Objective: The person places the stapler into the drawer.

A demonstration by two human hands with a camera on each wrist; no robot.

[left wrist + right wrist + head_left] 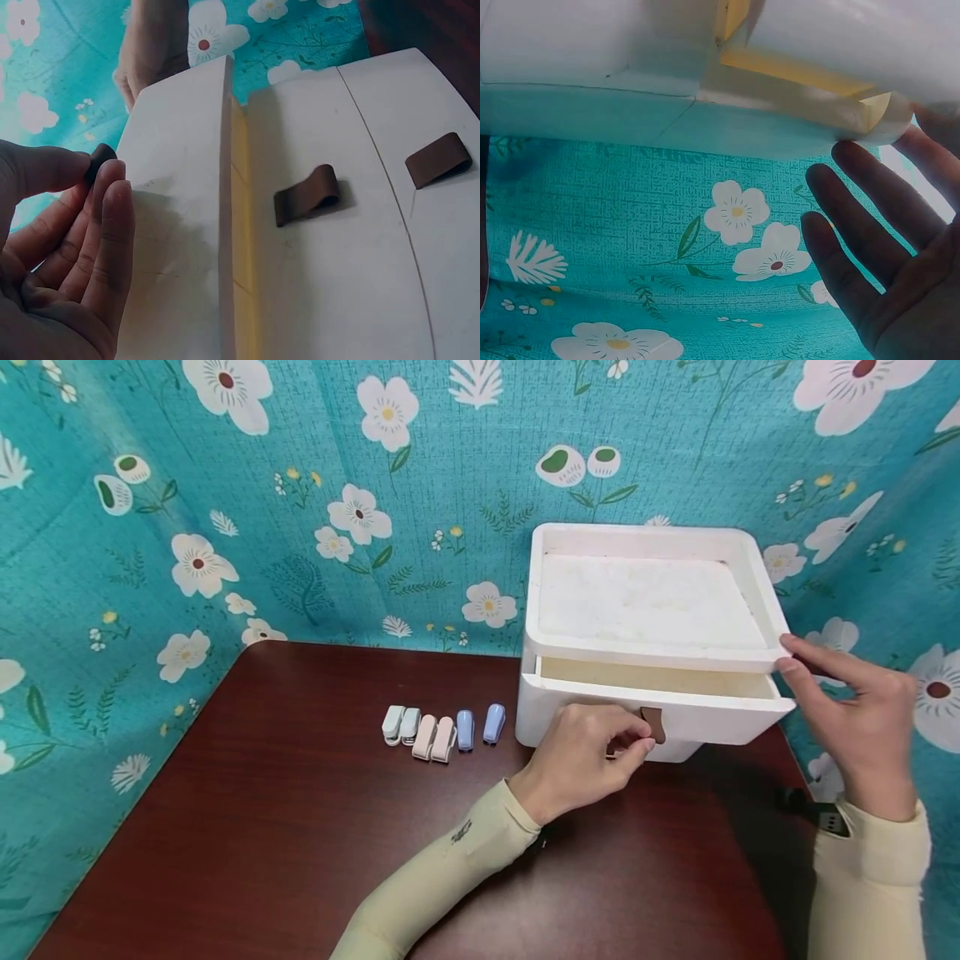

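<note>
A white drawer cabinet with a tray-like top stands at the table's back right. Its top drawer is pulled part way out, and a pale inner wall shows behind the front. My left hand pinches that drawer's brown pull tab between thumb and forefinger; the left wrist view shows the tab at the fingertips. Two more brown tabs lie on the fronts beyond. My right hand touches the cabinet's right front corner with thumb and forefinger, its other fingers straight and spread.
Left of the cabinet, small pastel staplers lie in a row on the dark red table: two pale green, two pink and two blue. A flowered teal cloth hangs close behind and at both sides.
</note>
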